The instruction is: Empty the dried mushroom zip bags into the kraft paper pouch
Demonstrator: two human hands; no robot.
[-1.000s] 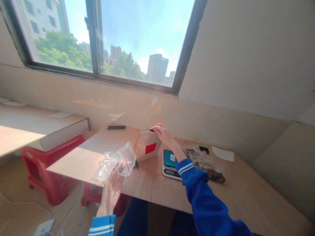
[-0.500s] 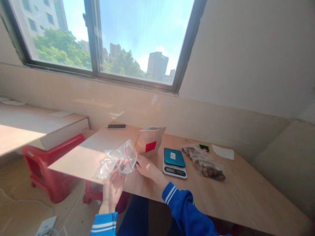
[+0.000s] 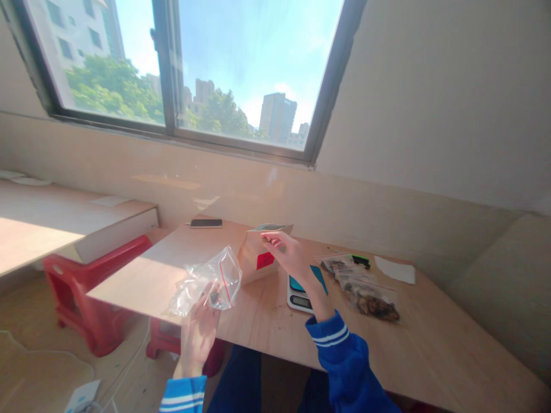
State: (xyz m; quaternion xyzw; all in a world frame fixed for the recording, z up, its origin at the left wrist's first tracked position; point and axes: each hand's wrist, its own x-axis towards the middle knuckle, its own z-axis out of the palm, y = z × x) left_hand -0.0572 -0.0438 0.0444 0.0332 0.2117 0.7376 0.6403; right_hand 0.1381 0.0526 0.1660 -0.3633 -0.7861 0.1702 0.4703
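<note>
Lower centre-left, the left hand [image 3: 204, 314] grips a clear bag [image 3: 200, 274], likely steadying it; the right hand [image 3: 289, 253] pinches a small piece [image 3: 266, 238] (kind unclear) before an upright paper bag [image 3: 251, 261].

Near the far edge of the worktop [image 3: 138, 281], a dark-screened phone [image 3: 206, 223] lying flat, close to the wall [image 3: 408, 115], grey-white above and beige below. Toward the right, a white sheet [image 3: 394, 269] and, just beside it, a black-and-green object [image 3: 360, 261], too small to make out. Higher up, a dark-framed window [image 3: 169, 74]; beyond it, green trees [image 3: 114, 86], a pale building [image 3: 77, 28], a grey tower [image 3: 278, 117] and blue sky [image 3: 241, 46]. To the left, a neighbouring table [image 3: 55, 206], partly sunlit. Beside its end, a red stool [image 3: 84, 298]; beneath the worktop, a second red stool [image 3: 163, 339], partly hidden. On the floor [image 3: 38, 373], a white cable [image 3: 127, 362] and a white box-like object [image 3: 82, 396].
</note>
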